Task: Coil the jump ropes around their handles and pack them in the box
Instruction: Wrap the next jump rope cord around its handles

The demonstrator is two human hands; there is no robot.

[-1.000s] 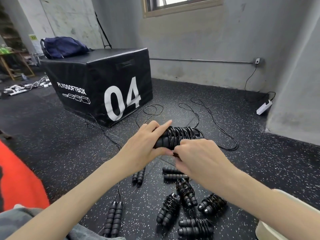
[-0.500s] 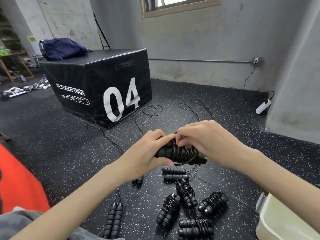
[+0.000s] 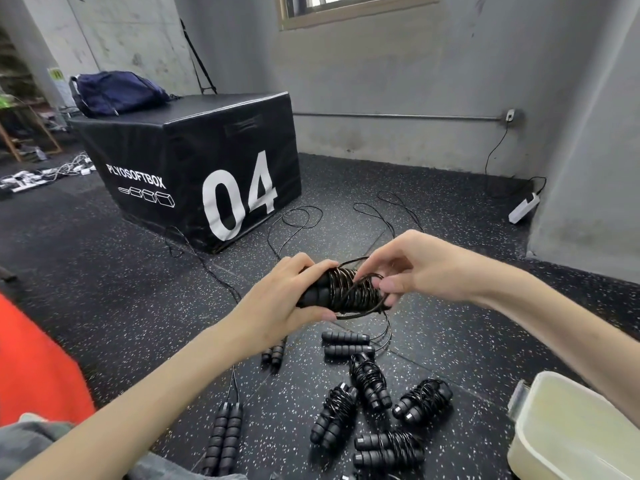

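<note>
The left hand (image 3: pixel 287 299) gripped a pair of black jump rope handles (image 3: pixel 320 289) held side by side above the speckled floor (image 3: pixel 104 271), fingers curled over the top and thumb underneath. The thin black rope (image 3: pixel 349 292) was wound in many turns around those handles, and the right hand (image 3: pixel 412 268) pinched a loose loop of it at the far end of the bundle, fingers bent around the cord. Below the hands, four already coiled jump ropes (image 3: pixel 369 379) lay close together on the floor, some touching. Just above them sat two bare handles (image 3: pixel 344 344) lying parallel, their cord curving off to the right. Another uncoiled pair of handles (image 3: pixel 223 438) lay near the left forearm, and a third pair (image 3: pixel 275 353) showed partly under the left wrist. The pale plastic box (image 3: pixel 540 441) stood at the lower right, open-topped, near the coiled ropes but apart from them. Farther back stood a black plyo box (image 3: pixel 194 161) marked 04 with a dark blue bag (image 3: pixel 117 93) on top, and loose cords (image 3: pixel 294 220) trailed across the floor in front of it
</note>
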